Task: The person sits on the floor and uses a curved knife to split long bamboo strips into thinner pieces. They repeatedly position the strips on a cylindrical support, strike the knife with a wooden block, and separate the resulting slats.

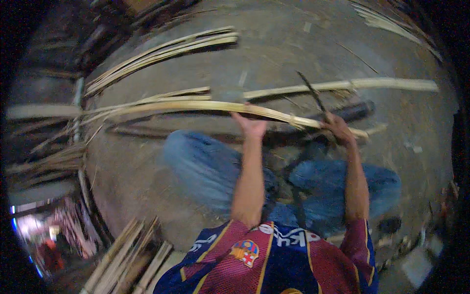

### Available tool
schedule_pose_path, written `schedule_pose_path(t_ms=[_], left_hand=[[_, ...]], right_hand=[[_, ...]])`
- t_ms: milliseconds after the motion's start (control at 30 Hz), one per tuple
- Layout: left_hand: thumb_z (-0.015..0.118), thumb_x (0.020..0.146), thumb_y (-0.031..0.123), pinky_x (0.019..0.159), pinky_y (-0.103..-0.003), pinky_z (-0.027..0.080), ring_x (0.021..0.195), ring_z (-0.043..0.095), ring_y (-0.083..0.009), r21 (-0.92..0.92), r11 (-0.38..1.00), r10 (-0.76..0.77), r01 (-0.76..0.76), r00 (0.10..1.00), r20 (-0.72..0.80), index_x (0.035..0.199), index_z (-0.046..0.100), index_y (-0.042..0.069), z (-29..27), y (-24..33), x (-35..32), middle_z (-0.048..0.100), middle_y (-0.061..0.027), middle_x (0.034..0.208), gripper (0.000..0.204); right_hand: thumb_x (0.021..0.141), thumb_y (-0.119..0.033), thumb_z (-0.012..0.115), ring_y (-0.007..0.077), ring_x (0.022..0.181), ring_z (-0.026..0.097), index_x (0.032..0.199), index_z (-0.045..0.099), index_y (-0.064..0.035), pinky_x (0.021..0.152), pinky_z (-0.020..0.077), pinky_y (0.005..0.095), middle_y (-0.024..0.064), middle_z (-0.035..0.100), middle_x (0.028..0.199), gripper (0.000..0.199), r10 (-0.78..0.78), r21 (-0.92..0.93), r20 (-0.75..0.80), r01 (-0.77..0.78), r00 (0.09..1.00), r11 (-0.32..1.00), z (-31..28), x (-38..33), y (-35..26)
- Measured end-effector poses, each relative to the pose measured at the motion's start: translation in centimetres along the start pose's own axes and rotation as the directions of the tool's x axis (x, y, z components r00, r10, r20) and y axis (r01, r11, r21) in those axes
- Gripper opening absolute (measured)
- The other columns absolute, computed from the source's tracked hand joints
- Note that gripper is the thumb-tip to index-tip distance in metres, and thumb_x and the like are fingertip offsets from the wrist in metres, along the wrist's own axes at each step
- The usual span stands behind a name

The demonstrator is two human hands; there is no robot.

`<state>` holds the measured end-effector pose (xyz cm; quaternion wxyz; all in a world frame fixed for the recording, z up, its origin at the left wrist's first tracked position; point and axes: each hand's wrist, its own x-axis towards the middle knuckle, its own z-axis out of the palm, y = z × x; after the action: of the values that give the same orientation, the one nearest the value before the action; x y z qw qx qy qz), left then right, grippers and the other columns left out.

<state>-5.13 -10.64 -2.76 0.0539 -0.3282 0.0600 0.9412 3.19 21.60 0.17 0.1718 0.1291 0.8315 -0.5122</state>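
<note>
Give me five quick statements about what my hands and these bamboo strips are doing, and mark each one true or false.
1. The left hand grips the long bamboo strip. True.
2. The right hand holds a dark blade. True.
3. The floor is tiled white. False: it is bare, brownish ground.
4. A bundle of strips lies beyond the hands. True.
5. Both hands rest on the jeans. False: they are raised at the strip.

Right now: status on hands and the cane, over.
Left hand gripping the long split cane mid-length. Right hand closed on a dark blade at the cane's right end. Loose cane strips on the ground beyond, apart.
</note>
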Motion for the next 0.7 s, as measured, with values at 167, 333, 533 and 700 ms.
schedule_pose_path(t_ms=[167,333,533,700], left_hand=[[0.05,0.083,0.07,0.085,-0.044,0.042,0.086,0.052,-0.0199,-0.032,0.999,0.043,-0.045,0.998,-0.042,0.09,0.055,0.012,0.1,-0.9,0.9,0.056,-0.0015,0.086,0.058],[0.047,0.084,0.069,0.085,-0.041,0.041,0.082,0.05,-0.0178,-0.042,0.997,0.055,-0.057,0.998,-0.039,0.091,0.055,0.014,-2.4,0.3,1.8,0.056,0.0009,0.085,0.056],[0.048,0.081,0.074,0.075,-0.036,0.042,0.073,0.046,-0.0161,-0.022,0.998,0.047,-0.052,0.984,-0.172,0.086,0.049,0.016,-2.8,-1.5,2.6,0.05,0.003,0.073,0.058],[0.046,0.081,0.075,0.09,-0.044,0.042,0.093,0.052,-0.0236,0.038,0.999,0.034,-0.023,0.939,-0.342,0.112,0.049,0.013,-6.0,-0.7,5.7,0.054,-0.0049,0.096,0.07]], right_hand=[[0.083,-0.024,0.072,0.0134,0.08,0.052,0.093,0.06,-0.0041,0.076,0.0438,0.0297,0.0009,0.058,0.084,0.025,-0.05,0.028,0.012,0.05,0.999,0.998,-0.4,1.3,5.6],[0.078,-0.036,0.075,0.0226,0.095,0.06,0.109,0.062,-0.0028,0.083,0.0468,0.0364,0.0115,0.065,0.104,0.048,0.101,-0.08,0.12,-0.092,0.988,0.993,0.9,0.9,2.4],[0.072,-0.047,0.077,0.022,0.086,0.059,0.104,0.063,-0.0019,0.08,0.0458,0.0383,0.0097,0.064,0.095,0.057,0.195,-0.248,0.03,-0.181,0.98,0.951,-0.2,-1.2,-1.0],[0.071,-0.053,0.076,0.0255,0.091,0.061,0.107,0.063,-0.0008,0.082,0.0466,0.0402,0.0152,0.065,0.098,0.065,0.26,-0.355,0.043,-0.229,0.965,0.906,0.6,-0.1,-0.6]])
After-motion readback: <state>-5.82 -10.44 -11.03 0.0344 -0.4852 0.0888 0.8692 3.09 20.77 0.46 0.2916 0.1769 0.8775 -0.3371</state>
